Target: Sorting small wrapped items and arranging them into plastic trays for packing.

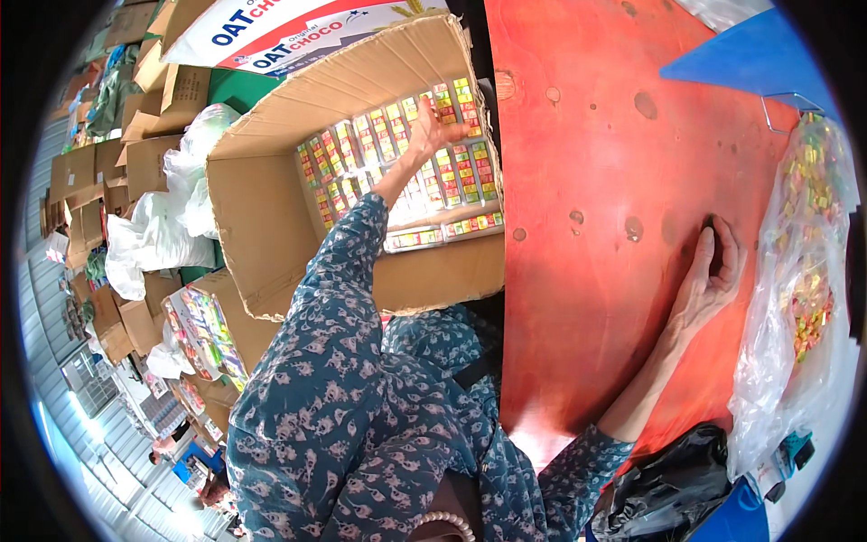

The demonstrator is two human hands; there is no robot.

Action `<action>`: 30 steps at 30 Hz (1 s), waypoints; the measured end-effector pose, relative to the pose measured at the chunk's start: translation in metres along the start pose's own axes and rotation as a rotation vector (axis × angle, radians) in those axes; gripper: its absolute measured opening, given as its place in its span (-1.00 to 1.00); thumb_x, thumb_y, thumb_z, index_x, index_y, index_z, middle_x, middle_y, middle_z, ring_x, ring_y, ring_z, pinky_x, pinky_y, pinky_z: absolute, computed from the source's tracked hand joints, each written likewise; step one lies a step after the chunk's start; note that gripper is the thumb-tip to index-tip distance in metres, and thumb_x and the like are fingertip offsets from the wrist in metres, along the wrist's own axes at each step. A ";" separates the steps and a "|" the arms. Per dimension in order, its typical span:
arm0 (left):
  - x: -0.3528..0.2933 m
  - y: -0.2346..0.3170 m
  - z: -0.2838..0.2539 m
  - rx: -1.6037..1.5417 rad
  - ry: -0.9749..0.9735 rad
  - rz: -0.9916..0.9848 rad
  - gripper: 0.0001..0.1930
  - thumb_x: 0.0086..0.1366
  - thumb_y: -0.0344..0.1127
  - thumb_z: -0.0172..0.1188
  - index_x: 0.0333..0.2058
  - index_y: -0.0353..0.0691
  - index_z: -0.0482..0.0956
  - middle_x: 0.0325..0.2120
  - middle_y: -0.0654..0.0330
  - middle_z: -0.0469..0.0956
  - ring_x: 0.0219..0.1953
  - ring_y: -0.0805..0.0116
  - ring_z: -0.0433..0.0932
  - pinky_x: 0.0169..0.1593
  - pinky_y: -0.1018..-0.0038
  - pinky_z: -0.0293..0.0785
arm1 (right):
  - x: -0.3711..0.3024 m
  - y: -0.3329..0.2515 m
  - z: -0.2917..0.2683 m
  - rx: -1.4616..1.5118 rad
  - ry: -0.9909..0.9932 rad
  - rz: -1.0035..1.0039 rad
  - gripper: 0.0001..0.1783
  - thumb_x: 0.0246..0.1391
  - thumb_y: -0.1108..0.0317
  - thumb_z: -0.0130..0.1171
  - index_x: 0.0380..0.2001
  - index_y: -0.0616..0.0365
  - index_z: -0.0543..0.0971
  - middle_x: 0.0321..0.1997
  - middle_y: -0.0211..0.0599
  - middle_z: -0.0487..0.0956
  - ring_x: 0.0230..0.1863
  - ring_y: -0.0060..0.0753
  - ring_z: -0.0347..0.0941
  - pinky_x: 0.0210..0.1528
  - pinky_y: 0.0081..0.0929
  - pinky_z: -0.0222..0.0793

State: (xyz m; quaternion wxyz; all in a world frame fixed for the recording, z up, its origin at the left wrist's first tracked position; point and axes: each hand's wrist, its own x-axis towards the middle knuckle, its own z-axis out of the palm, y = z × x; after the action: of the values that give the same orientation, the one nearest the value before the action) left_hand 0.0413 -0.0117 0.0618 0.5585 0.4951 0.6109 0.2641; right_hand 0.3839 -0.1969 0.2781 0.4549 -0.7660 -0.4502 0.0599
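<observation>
At the far left of the frame I have stacked brown boxes (77,181), and nearer in, white plastic bags (158,239) slump beside my work. Left of centre, toward the top, stands the big cardboard carton (257,212), its flaps up, with the small red, yellow and green packs (465,173) lying in it in close, orderly rows. My left hand (438,135) reaches over those rows near the carton's far right corner, fingers spread and gripping nothing that I can see; whether the fingertips press on the packs, I cannot tell. To handle them well, I judge I should keep the palm flat and the pressure light and even, squaring each row against its neighbour without denting the packs, and keep my sleeve off the near rows. Right of the carton runs the red tabletop (587,154), where my right hand (709,275) rests loosely curled, with nothing visible in its grasp; it could steady the carton's rim if the rows need firmer pushing. At the right edge lies a clear plastic bag (763,370) of wrapped pieces.
</observation>
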 end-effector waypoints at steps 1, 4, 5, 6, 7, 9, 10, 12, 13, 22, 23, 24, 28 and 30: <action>0.002 -0.017 -0.009 0.248 -0.006 0.269 0.20 -0.27 -0.39 0.55 0.23 -0.46 -0.18 0.03 -0.19 0.32 0.12 0.04 0.33 0.14 0.29 0.35 | 0.001 -0.002 0.002 0.022 -0.005 0.007 -0.80 0.06 0.53 0.13 -0.22 0.29 0.59 -0.13 -0.27 0.50 -0.08 -0.41 0.41 0.02 -0.49 0.35; -0.003 -0.028 -0.013 0.589 0.011 0.327 0.31 -0.27 -0.37 0.54 0.27 -0.45 -0.36 0.12 -0.33 0.13 0.12 -0.19 0.29 0.16 0.21 0.33 | 0.002 -0.005 0.004 0.035 -0.011 0.007 -0.81 0.06 0.54 0.12 -0.22 0.29 0.59 -0.12 -0.27 0.50 -0.08 -0.42 0.42 0.01 -0.50 0.36; -0.003 -0.030 -0.013 0.594 0.006 0.386 0.34 -0.28 -0.33 0.54 0.27 -0.45 -0.40 0.12 -0.41 0.07 0.13 -0.30 0.24 0.17 0.17 0.30 | 0.002 -0.006 0.005 0.029 -0.012 -0.001 -0.81 0.06 0.54 0.12 -0.22 0.29 0.59 -0.12 -0.27 0.50 -0.09 -0.42 0.42 0.01 -0.50 0.36; -0.003 -0.030 -0.012 0.594 0.002 0.385 0.34 -0.28 -0.33 0.54 0.27 -0.45 -0.40 0.12 -0.41 0.07 0.13 -0.30 0.24 0.17 0.17 0.30 | 0.002 -0.005 0.005 0.026 -0.012 0.001 -0.81 0.06 0.54 0.12 -0.22 0.29 0.59 -0.12 -0.27 0.50 -0.09 -0.42 0.42 0.01 -0.50 0.36; -0.004 -0.030 -0.010 0.633 0.005 0.411 0.33 -0.28 -0.32 0.54 0.27 -0.45 -0.37 0.11 -0.41 0.08 0.13 -0.29 0.24 0.17 0.17 0.31 | 0.002 -0.004 0.005 0.030 -0.007 -0.014 -0.81 0.06 0.54 0.12 -0.22 0.29 0.59 -0.12 -0.27 0.50 -0.09 -0.42 0.42 0.00 -0.50 0.36; -0.006 -0.031 -0.009 0.674 0.005 0.435 0.32 -0.29 -0.32 0.54 0.27 -0.44 -0.34 0.10 -0.42 0.09 0.14 -0.29 0.23 0.16 0.17 0.32 | 0.001 -0.003 0.005 0.033 -0.003 -0.026 -0.81 0.06 0.55 0.12 -0.23 0.29 0.59 -0.13 -0.27 0.51 -0.09 -0.42 0.42 0.00 -0.50 0.37; -0.006 -0.034 -0.010 0.705 -0.003 0.467 0.28 -0.27 -0.35 0.53 0.27 -0.44 -0.31 0.07 -0.41 0.11 0.12 -0.31 0.24 0.15 0.16 0.33 | 0.002 -0.004 0.004 0.017 -0.002 -0.040 -0.81 0.06 0.55 0.13 -0.23 0.29 0.59 -0.14 -0.27 0.51 -0.09 -0.42 0.42 -0.01 -0.50 0.37; -0.004 -0.037 -0.013 0.739 -0.010 0.498 0.25 -0.25 -0.37 0.51 0.27 -0.44 -0.28 0.04 -0.41 0.12 0.11 -0.33 0.24 0.14 0.16 0.34 | 0.002 -0.004 0.004 0.005 -0.003 -0.053 -0.81 0.05 0.55 0.13 -0.23 0.29 0.59 -0.14 -0.27 0.52 -0.09 -0.42 0.42 -0.01 -0.50 0.37; -0.004 -0.038 -0.015 0.738 -0.026 0.501 0.20 -0.23 -0.41 0.49 0.27 -0.45 -0.25 0.03 -0.41 0.13 0.09 -0.33 0.25 0.11 0.16 0.37 | 0.002 -0.003 0.004 0.015 -0.010 -0.037 -0.80 0.08 0.52 0.12 -0.20 0.28 0.59 -0.13 -0.29 0.52 -0.07 -0.43 0.42 0.02 -0.51 0.35; 0.023 -0.062 0.030 0.798 -0.035 0.355 0.08 -0.18 -0.56 0.40 0.28 -0.36 -0.14 0.18 -0.36 -0.01 0.14 -0.31 0.23 0.07 0.16 0.41 | 0.004 0.007 -0.018 -0.027 0.024 -0.060 -0.85 0.04 0.58 0.12 -0.29 0.29 0.59 -0.17 -0.26 0.51 -0.14 -0.43 0.43 -0.07 -0.53 0.39; 0.034 -0.093 0.001 0.815 -0.043 0.423 0.09 -0.15 -0.53 0.41 0.30 -0.25 -0.15 0.22 -0.29 -0.05 0.21 -0.21 0.15 0.17 0.14 0.28 | 0.004 0.015 -0.005 0.025 0.031 -0.053 -0.87 0.03 0.56 0.13 -0.31 0.27 0.59 -0.20 -0.25 0.52 -0.16 -0.37 0.44 -0.09 -0.50 0.38; 0.046 -0.115 -0.039 0.829 -0.051 0.489 0.10 -0.12 -0.49 0.43 0.32 -0.15 -0.16 0.26 -0.23 -0.09 0.28 -0.11 0.07 0.26 0.12 0.15 | 0.007 0.011 0.008 -0.025 0.005 -0.184 -0.87 -0.01 0.52 0.15 -0.33 0.22 0.59 -0.23 -0.21 0.54 -0.17 -0.25 0.44 -0.09 -0.41 0.36; 0.047 -0.121 -0.031 0.079 -0.355 0.184 0.15 -0.15 -0.43 0.47 0.30 -0.30 -0.22 0.18 -0.15 0.14 0.24 -0.03 0.16 0.19 0.12 0.26 | 0.002 0.009 0.006 -0.062 0.071 -0.141 -0.87 -0.10 0.50 0.18 -0.39 0.21 0.58 -0.28 -0.17 0.54 -0.16 -0.08 0.42 -0.07 -0.29 0.34; 0.053 -0.125 -0.063 0.703 -0.217 0.548 0.17 -0.18 -0.47 0.46 0.28 -0.36 -0.26 0.07 -0.19 0.24 0.03 -0.10 0.38 0.00 0.21 0.41 | 0.002 0.004 0.010 -0.014 0.108 -0.152 -0.87 -0.14 0.54 0.18 -0.42 0.26 0.58 -0.30 -0.18 0.53 -0.23 -0.08 0.41 -0.13 -0.26 0.31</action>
State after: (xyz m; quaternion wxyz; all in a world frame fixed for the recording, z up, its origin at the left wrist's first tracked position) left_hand -0.0508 0.0035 -0.0553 0.3269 0.8226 0.4480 0.1255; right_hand 0.3825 -0.1900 0.2694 0.4763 -0.7351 -0.4821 -0.0194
